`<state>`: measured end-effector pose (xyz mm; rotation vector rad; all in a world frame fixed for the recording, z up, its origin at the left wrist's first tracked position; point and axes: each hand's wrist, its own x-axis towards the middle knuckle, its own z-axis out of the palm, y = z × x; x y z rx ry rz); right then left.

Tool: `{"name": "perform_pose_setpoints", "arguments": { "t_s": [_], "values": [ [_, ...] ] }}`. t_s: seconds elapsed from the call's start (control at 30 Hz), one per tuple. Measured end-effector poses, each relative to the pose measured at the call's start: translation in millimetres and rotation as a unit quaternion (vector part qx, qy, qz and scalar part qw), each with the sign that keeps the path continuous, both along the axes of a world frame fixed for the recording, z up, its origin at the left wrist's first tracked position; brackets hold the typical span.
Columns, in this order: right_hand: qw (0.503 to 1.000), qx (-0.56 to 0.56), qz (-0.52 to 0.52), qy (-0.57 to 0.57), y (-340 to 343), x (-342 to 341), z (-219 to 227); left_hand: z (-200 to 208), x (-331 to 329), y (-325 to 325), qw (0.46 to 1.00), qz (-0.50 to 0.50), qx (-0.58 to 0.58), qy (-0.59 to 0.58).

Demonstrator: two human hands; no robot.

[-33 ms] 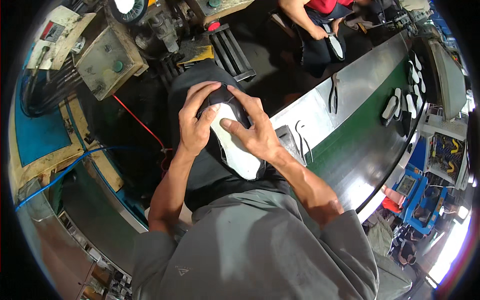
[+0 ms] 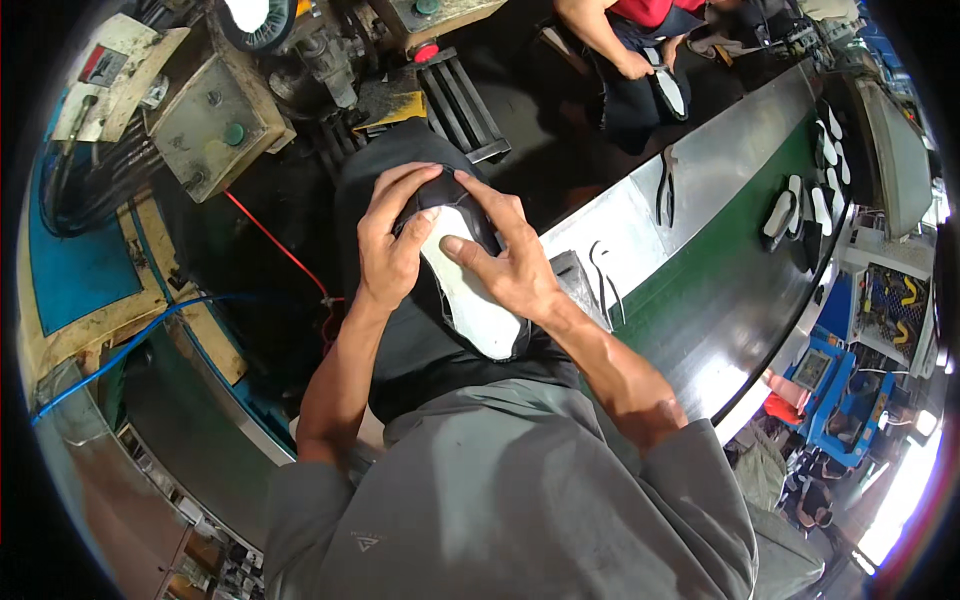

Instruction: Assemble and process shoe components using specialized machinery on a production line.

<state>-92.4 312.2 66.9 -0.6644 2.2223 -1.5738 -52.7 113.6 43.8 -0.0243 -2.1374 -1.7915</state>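
A black shoe upper with a white sole board (image 2: 468, 280) lies bottom up across my lap, its toe end pointing away from me. My left hand (image 2: 393, 235) wraps the toe from the left, thumb on the edge of the white board. From the right, my right hand (image 2: 505, 245) grips the same end, its thumb pressed flat on the board and its fingers curled over the black rim. Both sets of fingertips nearly meet at the toe. The shoe's underside against my legs is hidden.
To my right runs a green conveyor belt (image 2: 690, 270) with a metal edge. Pliers (image 2: 667, 190) and a curved-handled tool (image 2: 604, 280) lie on that edge. Several white-soled shoes (image 2: 790, 210) sit farther along. Machinery with a green button (image 2: 234, 133) stands front left. Another person (image 2: 635, 60) holds a shoe ahead.
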Motion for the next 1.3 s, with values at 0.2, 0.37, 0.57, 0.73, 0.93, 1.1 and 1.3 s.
{"name": "perform_pose_setpoints", "arguments": {
  "t_s": [0.2, 0.37, 0.57, 0.73, 0.93, 1.1, 1.3],
  "values": [
    [0.992, -0.001, -0.012, -0.123, 14.2, -16.0, -15.4, 4.6, -15.0, -19.2, 0.993, -0.085, -0.066, -0.057],
    [0.985, -0.049, -0.034, -0.163, 29.4, -3.5, -16.8, -0.5, -8.4, 2.4, 0.982, -0.089, 0.065, -0.151],
    [0.945, 0.023, -0.094, -0.313, 82.7, 34.8, -19.0, -18.8, 73.5, 50.0, 0.94, -0.107, 0.116, -0.302],
    [0.938, 0.284, 0.081, 0.182, 71.4, 72.6, 30.6, 4.9, 66.9, 46.1, 0.843, -0.103, 0.364, -0.382],
    [0.927, 0.305, 0.091, 0.197, 72.5, 77.2, 11.1, -34.5, 3.2, 30.6, 0.969, 0.137, 0.034, -0.205],
    [0.927, 0.288, 0.083, 0.224, 84.3, 89.5, -5.3, -39.0, -39.2, -0.1, 0.983, 0.061, -0.036, -0.172],
    [0.932, 0.262, 0.073, 0.239, 88.9, 93.8, -19.0, -36.6, -33.5, -7.8, 0.984, -0.001, -0.091, -0.152]
  ]
}}
